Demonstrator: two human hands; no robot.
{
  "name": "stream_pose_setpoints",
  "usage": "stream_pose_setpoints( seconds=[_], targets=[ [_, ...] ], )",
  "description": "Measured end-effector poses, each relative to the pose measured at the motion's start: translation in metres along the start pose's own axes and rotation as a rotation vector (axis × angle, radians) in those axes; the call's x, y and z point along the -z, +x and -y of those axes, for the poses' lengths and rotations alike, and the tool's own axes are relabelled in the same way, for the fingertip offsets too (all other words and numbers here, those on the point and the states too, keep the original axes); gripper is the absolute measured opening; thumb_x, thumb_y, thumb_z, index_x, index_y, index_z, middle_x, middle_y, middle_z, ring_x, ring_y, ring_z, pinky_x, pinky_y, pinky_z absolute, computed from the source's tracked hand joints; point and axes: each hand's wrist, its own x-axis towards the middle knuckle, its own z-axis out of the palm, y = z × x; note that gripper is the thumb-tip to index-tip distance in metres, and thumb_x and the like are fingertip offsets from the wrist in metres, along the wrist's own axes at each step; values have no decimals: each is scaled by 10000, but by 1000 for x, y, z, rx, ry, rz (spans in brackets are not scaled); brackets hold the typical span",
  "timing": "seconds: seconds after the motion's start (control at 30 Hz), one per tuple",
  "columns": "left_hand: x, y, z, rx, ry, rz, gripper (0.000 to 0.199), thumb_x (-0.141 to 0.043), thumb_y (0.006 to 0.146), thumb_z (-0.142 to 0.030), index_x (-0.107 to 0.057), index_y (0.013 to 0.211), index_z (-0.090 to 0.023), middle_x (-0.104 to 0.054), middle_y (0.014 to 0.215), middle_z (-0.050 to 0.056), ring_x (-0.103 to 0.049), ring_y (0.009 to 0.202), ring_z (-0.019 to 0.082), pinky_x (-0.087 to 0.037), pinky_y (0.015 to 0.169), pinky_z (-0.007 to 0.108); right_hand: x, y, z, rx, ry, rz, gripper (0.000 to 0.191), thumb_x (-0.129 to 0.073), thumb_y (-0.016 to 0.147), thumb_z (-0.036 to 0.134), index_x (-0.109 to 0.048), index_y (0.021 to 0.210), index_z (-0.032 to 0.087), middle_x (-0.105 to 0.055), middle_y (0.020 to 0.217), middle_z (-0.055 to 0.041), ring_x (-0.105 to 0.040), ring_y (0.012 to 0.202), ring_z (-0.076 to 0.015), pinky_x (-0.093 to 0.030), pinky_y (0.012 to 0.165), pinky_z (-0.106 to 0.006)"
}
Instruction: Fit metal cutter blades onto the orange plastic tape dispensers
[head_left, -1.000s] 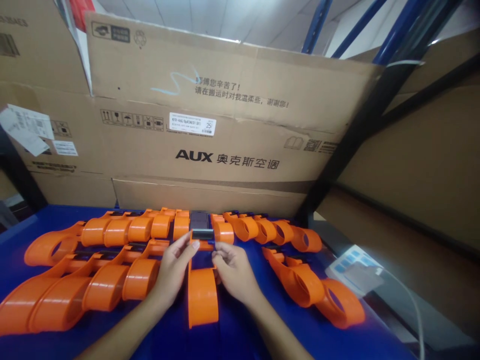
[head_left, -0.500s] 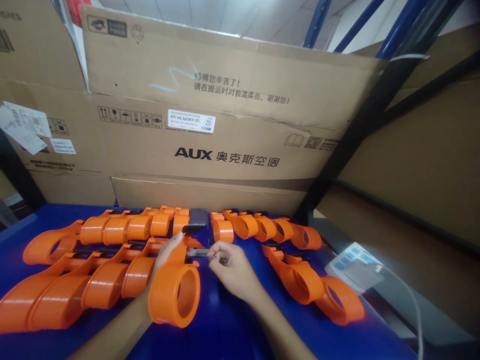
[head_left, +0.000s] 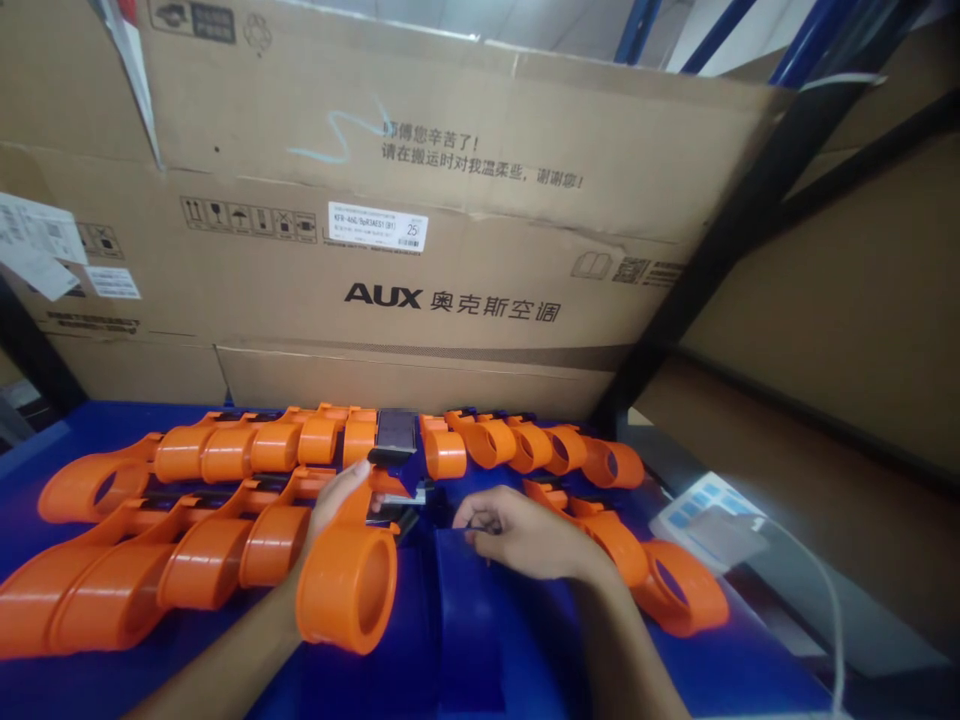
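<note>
At the centre, my left hand [head_left: 334, 510] is closed around the upper part of an orange part with a ring-shaped end [head_left: 345, 585]; most of its fingers are behind the part. A black clip [head_left: 391, 457] and a metal piece [head_left: 405, 497] show at its top. To the right, my right hand [head_left: 517, 530] has its fingers curled together beside a blue part [head_left: 469, 620]. Whatever lies between those fingertips is too small to name.
Rows of orange ringed parts [head_left: 210, 565] lie on the blue surface [head_left: 750, 680] at left and right. A printed cardboard panel [head_left: 450, 250] stands behind, between dark metal posts [head_left: 675, 290]. A white-and-blue box [head_left: 709, 525] and a cable [head_left: 829, 620] are at right.
My right hand has moved right, away from the metal piece beside the orange part. The blue part beside it now shows clearly. My left hand keeps its hold. The view has shifted slightly.
</note>
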Motion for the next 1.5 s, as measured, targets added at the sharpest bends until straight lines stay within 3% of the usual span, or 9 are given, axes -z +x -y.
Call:
stream_pose_setpoints(
  seconds=[0.17, 0.33, 0.5, 0.73, 0.9, 1.03, 1.13, 1.33, 1.5],
  targets=[
    [-16, -7, 4, -95, 48, -162, 264, -871, 710, -323, -668, 692, -156, -666, 537, -10, -604, 443, 137, -456, 448, 225, -3, 2, 4, 36, 11, 0, 168, -529, 773, 102, -681, 789, 173, -628, 629, 29, -583, 539, -105, -454, 514, -192],
    [-13, -6, 2, -35, 56, -144, 301, -847, 744, -381, -658, 663, -160, -654, 530, -3, -564, 419, 124, -442, 451, 238, -9, 5, 8, 0, -24, 8, 162, -517, 749, 99, -648, 740, 194, -607, 541, 62, -621, 461, -119, -421, 469, -186],
    [-8, -4, 4, -45, 107, -137, 292, -836, 764, -388, -659, 701, -164, -617, 506, -27, -551, 404, 109, -430, 435, 218, -9, 8, 7, -24, -204, -103, 145, -563, 848, 185, -650, 732, 198, -575, 426, 66, -556, 376, -119, -384, 456, -197],
    [1, 1, 12, -220, 161, -155, 247, -866, 723, -315, -679, 752, -157, -673, 617, -19, -605, 504, 123, -475, 521, 225, -9, 9, 7, 10, -224, -90, 160, -532, 814, 108, -646, 742, 195, -586, 460, 60, -554, 430, -120, -385, 495, -201],
    [4, 1, 15, -314, 370, -155, 328, -884, 706, -407, -685, 815, -171, -662, 653, -20, -590, 535, 111, -438, 528, 203, -6, 10, 15, 130, -253, -284, 165, -562, 866, 167, -651, 730, 192, -556, 567, 47, -470, 514, -110, -334, 497, -209],
    [0, -4, 18, -382, 489, -98, 379, -826, 769, -497, -696, 932, -181, -636, 630, -25, -580, 546, 120, -435, 544, 207, -14, 12, 23, 253, -177, -402, 209, -576, 974, 355, -692, 1046, 196, -624, 698, 26, -495, 567, -123, -382, 529, -229],
    [0, -4, 21, -396, 517, -69, 402, -803, 796, -512, -692, 1020, -197, -610, 605, -46, -558, 520, 121, -438, 548, 219, -29, 17, 25, 360, -172, -448, 456, -666, 937, 380, -589, 1356, 217, -720, 869, -11, -547, 610, -134, -443, 577, -251],
    [3, 2, 28, -343, 539, -20, 385, -822, 793, -471, -682, 1048, -217, -643, 753, -33, -520, 496, 85, -417, 517, 215, -53, 26, 18, 380, -357, -673, 369, -611, 968, 344, -652, 1311, 216, -755, 885, -58, -638, 668, -181, -519, 662, -295],
    [3, -1, 29, -295, 581, 43, 382, -820, 807, -455, -687, 1072, -213, -608, 713, -42, -443, 446, 58, -353, 447, 193, -56, 26, 15, 451, -433, -669, 360, -595, 949, 276, -659, 1296, 209, -747, 875, -72, -669, 704, -208, -547, 708, -323]
  ],
)
